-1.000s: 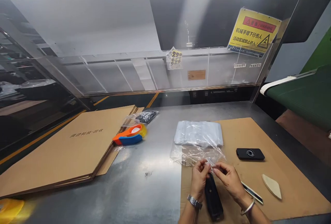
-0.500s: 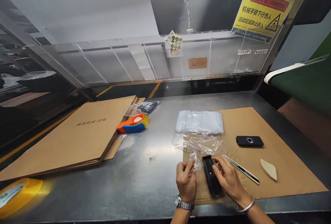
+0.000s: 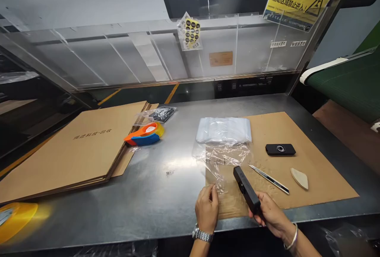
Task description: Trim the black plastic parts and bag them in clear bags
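Note:
My right hand grips the near end of a long black device, which tilts up off the brown cardboard sheet. My left hand, a metal watch on its wrist, pinches the edge of a crumpled clear plastic wrapper lying at the cardboard's left edge. Just beyond the wrapper sits a stack of clear plastic bags. A thin utility knife lies to the right of the black device.
A second black device and a pale scraper lie on the cardboard at right. Flat cartons are stacked at left beside an orange-blue tape dispenser. A yellow tape roll is near the table's left edge. A clear barrier stands behind.
The black device has come out of the wrapper and been lifted to the right in my right hand. My left hand drew back toward the table edge, still pinching the plastic.

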{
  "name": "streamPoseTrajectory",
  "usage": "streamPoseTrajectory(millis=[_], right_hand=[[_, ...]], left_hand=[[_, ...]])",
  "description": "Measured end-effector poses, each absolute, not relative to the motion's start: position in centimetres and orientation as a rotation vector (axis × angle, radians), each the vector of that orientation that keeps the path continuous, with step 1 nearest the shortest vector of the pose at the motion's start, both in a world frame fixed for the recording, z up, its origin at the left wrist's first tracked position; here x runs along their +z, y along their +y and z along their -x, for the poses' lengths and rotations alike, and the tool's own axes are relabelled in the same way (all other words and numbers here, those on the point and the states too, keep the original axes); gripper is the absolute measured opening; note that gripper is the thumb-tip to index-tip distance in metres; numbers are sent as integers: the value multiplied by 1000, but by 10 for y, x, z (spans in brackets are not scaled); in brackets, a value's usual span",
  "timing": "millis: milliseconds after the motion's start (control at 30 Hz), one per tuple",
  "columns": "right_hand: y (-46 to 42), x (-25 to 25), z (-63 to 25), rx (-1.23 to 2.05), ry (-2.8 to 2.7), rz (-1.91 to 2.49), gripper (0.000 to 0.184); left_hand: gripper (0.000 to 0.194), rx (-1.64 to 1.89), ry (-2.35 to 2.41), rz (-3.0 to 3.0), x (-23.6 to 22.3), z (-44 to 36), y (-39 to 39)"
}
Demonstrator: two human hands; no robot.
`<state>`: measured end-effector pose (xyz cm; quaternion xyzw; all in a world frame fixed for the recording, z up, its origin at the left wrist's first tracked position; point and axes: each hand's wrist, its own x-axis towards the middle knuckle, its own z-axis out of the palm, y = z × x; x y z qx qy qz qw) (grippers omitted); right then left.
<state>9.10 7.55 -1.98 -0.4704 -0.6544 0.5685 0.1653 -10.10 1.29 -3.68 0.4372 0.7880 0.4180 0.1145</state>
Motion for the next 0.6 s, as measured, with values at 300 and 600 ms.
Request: streamPoseTrajectory(millis=[300,600], right_hand=[[57,-9,-86,1769,-1628,1233,38],[55,-8,-94,1704,-1675,1201,33]], left_hand=[[23,1146,2268,-1209,-33,96,12],[26,1099,2221,-1156,-30,97,8]])
